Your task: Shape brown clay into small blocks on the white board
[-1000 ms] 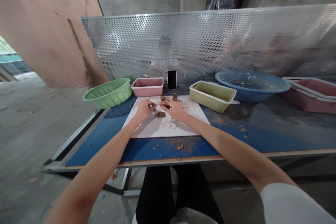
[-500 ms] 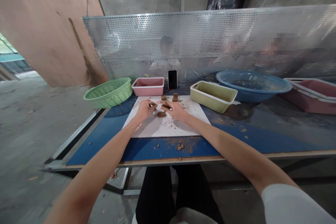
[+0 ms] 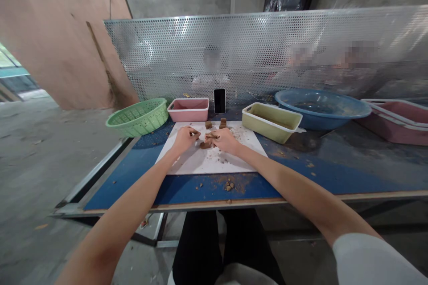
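Observation:
Over a white board point(image 3: 182, 167), my left hand point(image 3: 183, 139) has its fingers closed on a small brown clay-like lump point(image 3: 195, 134), mostly hidden by the fingers. Just to its right, my right hand point(image 3: 227, 141) pinches a thin brown clay-like piece point(image 3: 211, 136). The hands are close but apart. Below the right fingertips lies a brown block point(image 3: 204, 145) on the board. Behind the hands sit a small brown block point(image 3: 208, 124) and a taller brown piece point(image 3: 223, 123). Crumbs are scattered on the board, mostly on its right half.
A green basket point(image 3: 138, 118), pink bin point(image 3: 189, 110), upright phone point(image 3: 220, 101), yellow-green bin point(image 3: 272, 122), blue basin point(image 3: 323, 109) and more pink bins point(image 3: 397, 120) line the back. A perforated metal panel point(image 3: 247, 53) rises behind. Crumbs point(image 3: 229, 185) lie near the blue table's front edge.
My right fingers have turned and shifted slightly down towards the block on the board, tilting the brown piece more into view. My left hand has hardly moved.

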The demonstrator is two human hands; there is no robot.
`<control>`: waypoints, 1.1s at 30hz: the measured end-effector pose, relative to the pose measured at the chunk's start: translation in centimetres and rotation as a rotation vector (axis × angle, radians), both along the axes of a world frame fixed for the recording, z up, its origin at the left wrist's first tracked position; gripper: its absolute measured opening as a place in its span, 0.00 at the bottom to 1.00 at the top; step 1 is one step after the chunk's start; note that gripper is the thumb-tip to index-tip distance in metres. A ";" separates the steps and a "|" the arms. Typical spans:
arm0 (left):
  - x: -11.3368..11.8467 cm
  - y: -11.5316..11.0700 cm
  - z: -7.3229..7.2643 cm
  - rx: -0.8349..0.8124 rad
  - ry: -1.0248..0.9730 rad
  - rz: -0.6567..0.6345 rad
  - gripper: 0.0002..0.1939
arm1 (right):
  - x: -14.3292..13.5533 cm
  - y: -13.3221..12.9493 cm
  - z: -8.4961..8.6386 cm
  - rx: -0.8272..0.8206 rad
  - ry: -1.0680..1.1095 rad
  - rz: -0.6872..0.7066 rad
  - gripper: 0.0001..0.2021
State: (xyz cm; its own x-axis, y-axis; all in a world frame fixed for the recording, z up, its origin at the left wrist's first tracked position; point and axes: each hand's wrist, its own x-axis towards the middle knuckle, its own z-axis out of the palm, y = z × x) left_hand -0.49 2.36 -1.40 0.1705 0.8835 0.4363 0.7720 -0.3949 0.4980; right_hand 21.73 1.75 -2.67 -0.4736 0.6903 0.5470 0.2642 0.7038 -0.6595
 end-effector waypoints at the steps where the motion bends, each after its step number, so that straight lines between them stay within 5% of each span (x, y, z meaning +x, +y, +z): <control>1: 0.0 0.1 -0.1 0.002 -0.002 -0.005 0.12 | -0.1 -0.1 0.1 0.015 0.009 -0.011 0.13; 11: -0.2 0.2 -0.4 0.025 -0.038 -0.021 0.11 | -0.1 -0.1 -0.1 0.098 0.030 -0.007 0.18; 25: 0.0 0.0 -0.2 -0.024 0.038 0.008 0.14 | -0.2 0.3 -0.2 -0.087 0.133 -0.040 0.13; 33: 0.1 -0.1 0.2 -0.035 0.072 0.017 0.12 | -0.2 1.3 -0.4 0.063 0.011 -0.102 0.11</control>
State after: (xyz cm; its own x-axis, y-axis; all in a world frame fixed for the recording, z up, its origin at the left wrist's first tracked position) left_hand -0.34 2.23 -1.23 0.1847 0.9012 0.3922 0.8130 -0.3643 0.4543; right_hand 21.54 3.02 -3.09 -0.3966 0.6987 0.5954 0.3292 0.7137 -0.6183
